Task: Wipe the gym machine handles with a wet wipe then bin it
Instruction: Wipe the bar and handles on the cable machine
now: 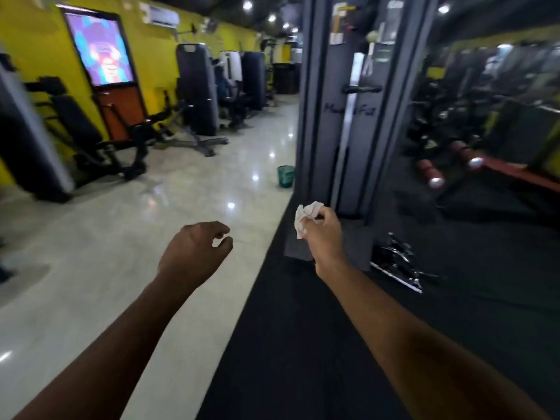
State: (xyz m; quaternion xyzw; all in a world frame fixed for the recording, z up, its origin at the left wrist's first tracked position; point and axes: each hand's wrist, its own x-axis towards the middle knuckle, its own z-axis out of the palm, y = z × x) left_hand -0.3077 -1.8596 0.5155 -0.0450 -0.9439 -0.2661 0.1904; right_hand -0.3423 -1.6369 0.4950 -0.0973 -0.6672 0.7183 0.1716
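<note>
- My right hand (322, 237) is held out over the black rubber mat (288, 328), its fingers (321, 214) clenched round a crumpled white wet wipe (306, 216), which bunches out above and to the left of my knuckles.
- My left hand (194, 256) hangs over the pale glossy floor (136, 244), fingers loosely curled and grasping nothing, thumb and forefinger nearly meeting.
- A small green mesh bin (285, 176) stands on the floor further off, just beside the left foot of the grey cable machine (315, 116) and well apart from the wipe.
- Dark lettering runs across the machine's panel, cut by a chrome guide rod (348, 122); it starts with "Mu" and seems to end in "Fit", the rest too blurred to read.
- A short black handle (362, 89) hangs across the rod, above the lettering.
- Stickers higher on the machine are too blurred to read.
- Chrome cable attachments (400, 262) lie in a heap on the mat, right of my right wrist.
- Along the yellow wall (36, 40) on the left stand black benches (88, 131) and weight machines, with a bright framed screen (100, 50) whose picture carries no writing I can read.
- A white air-conditioning unit (162, 15) sits high on that wall.
- Red-and-chrome roller pads (436, 177) show far right.
</note>
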